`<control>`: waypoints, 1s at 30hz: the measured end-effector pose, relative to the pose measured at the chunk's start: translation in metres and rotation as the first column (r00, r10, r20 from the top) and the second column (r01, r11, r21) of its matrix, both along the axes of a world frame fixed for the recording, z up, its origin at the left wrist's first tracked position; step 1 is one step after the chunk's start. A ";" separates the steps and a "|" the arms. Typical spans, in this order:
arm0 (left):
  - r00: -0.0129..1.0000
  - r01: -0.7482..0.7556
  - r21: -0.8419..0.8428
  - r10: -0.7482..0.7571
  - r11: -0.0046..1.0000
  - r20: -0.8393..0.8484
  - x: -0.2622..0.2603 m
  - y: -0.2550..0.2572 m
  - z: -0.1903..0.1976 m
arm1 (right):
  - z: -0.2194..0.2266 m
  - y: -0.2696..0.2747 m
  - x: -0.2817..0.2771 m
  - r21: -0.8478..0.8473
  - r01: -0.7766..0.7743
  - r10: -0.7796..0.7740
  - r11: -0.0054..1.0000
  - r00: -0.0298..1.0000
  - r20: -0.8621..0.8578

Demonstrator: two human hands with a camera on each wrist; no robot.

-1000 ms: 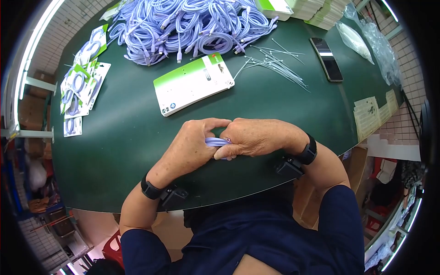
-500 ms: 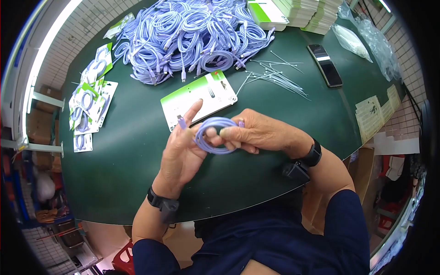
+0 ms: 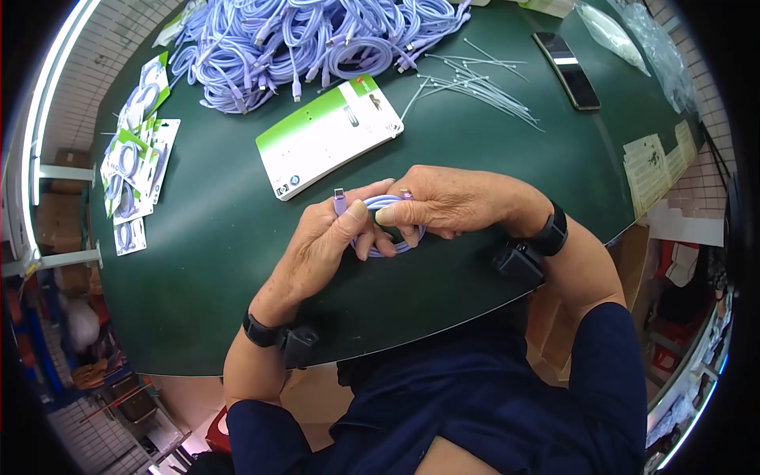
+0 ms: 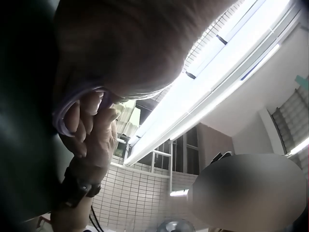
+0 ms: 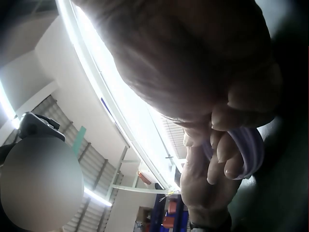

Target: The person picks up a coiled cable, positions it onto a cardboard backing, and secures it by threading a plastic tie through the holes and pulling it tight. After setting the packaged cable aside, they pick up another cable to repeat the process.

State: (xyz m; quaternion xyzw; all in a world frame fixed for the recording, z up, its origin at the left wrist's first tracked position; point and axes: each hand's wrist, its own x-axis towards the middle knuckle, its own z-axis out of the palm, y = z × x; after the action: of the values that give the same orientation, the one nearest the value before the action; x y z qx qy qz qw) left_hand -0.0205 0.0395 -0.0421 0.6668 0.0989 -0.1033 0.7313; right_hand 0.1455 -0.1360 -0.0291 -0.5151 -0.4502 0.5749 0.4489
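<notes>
A coiled lavender USB cable is held between both hands over the near part of the green table. My left hand grips the coil's left side, its thumb beside an upright plug. On the opposite side, my right hand pinches the loops between thumb and fingers, and a second plug end shows above that thumb. Fingers of both hands pass through the ring. The right wrist view shows the looped cable around fingertips. Just beyond the hands lies white-and-green packaging.
A large heap of lavender cables fills the table's far side. Loose zip ties and a phone lie to the right. Carded cables are piled at the left. Paper sheets cover part of the right edge.
Both hands first covered the bunched cable. The left hand then spread its fingers beside the coil, and now it grips the left side, with both plug ends showing on top.
</notes>
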 end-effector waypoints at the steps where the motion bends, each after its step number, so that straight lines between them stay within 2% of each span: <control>1: 1.000 0.016 -0.023 -0.017 1.000 -0.010 0.001 0.001 0.000 | 0.000 0.000 0.000 -0.012 -0.007 0.007 1.000 1.000 0.010; 3: 0.999 0.035 -0.046 -0.036 0.998 -0.025 0.001 0.001 0.004 | 0.001 0.000 0.001 -0.023 -0.011 0.012 1.000 1.000 0.015; 6: 0.990 0.073 0.269 -0.037 0.960 -0.138 0.000 -0.003 0.017 | 0.004 -0.001 0.004 -0.151 -0.107 0.133 0.983 0.976 0.173; 7: 0.989 0.074 0.268 -0.037 0.960 -0.142 0.000 -0.005 0.018 | 0.004 0.000 0.003 -0.151 -0.107 0.133 0.983 0.977 0.169; 10: 0.996 -0.024 0.618 -0.034 0.786 0.081 0.001 -0.020 0.018 | 0.004 0.002 0.001 -0.174 -0.203 0.239 0.964 0.946 0.220; 15: 0.993 -0.066 0.668 -0.014 0.741 0.114 0.002 -0.026 0.007 | -0.011 0.003 -0.004 -0.073 -0.205 0.218 0.976 0.930 0.296; 18: 0.998 -0.058 0.608 0.041 0.792 0.042 0.002 -0.029 0.009 | -0.003 0.001 -0.003 -0.022 -0.222 0.218 0.975 0.928 0.303; 22: 0.986 -0.119 0.587 0.024 0.801 0.168 0.001 -0.025 0.005 | -0.011 0.002 -0.007 0.119 -0.160 0.123 0.980 0.955 0.268; 23: 0.980 -0.135 0.596 0.017 0.791 0.198 0.002 -0.023 0.008 | -0.008 0.003 -0.004 0.131 -0.160 0.115 0.978 0.947 0.299; 26: 0.967 -0.254 0.640 0.186 0.725 0.173 -0.001 -0.021 0.017 | 0.005 0.001 0.000 0.034 -0.078 0.063 0.996 0.945 0.321; 27: 0.964 -0.266 0.640 0.184 0.721 0.192 0.003 -0.019 0.019 | 0.010 -0.001 0.001 0.039 -0.078 0.060 0.996 0.939 0.339; 28: 0.864 -0.485 0.660 0.198 0.573 0.463 0.006 -0.015 0.020 | 0.015 -0.002 0.002 0.024 0.002 -0.008 1.000 0.959 0.282; 29: 0.701 -0.686 0.598 0.157 0.414 0.695 0.008 -0.012 0.022 | 0.019 -0.002 0.003 0.004 0.081 -0.080 0.997 0.972 0.223; 30: 0.494 -0.848 0.463 0.067 0.259 0.867 0.010 -0.011 0.024 | 0.022 -0.003 0.005 -0.020 0.158 -0.153 0.987 0.975 0.161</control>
State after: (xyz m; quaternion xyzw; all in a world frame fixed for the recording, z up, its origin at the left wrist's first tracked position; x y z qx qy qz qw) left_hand -0.0109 0.0287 -0.0184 0.8456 0.0624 0.4733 0.2388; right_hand 0.1502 -0.1386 -0.0067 -0.6000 -0.4335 0.5025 0.4467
